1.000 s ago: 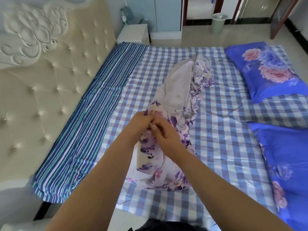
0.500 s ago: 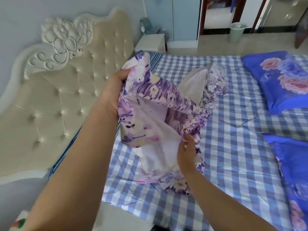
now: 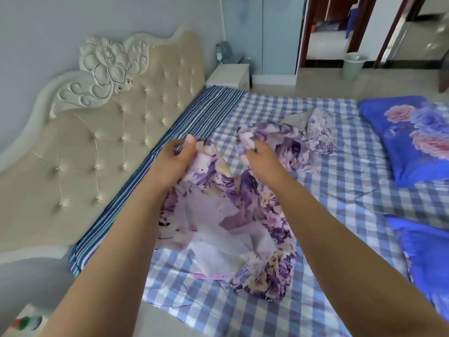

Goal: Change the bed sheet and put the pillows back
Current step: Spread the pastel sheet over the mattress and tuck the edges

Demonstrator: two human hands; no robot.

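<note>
The floral cloth [image 3: 233,215] lies on the checked sheet [image 3: 340,190] at centre, with the headboard [image 3: 109,154] at nine o'clock. Two pillows [image 3: 413,132] lie at three o'clock, well apart from it. The nightstand [image 3: 228,75] and bin [image 3: 353,66] stand at twelve, beyond the bed.

A bed with a tufted cream headboard [image 3: 102,152] carries a blue-checked sheet [image 3: 340,181] over a striped layer [image 3: 155,181]; on it lie a crumpled purple floral pillowcase [image 3: 243,215] and two blue floral pillows [image 3: 413,132].

A tufted cream headboard [image 3: 102,152] backs onto a pale wall, with a white nightstand [image 3: 228,75] and a green wastebasket [image 3: 355,66] by the doorway.
</note>
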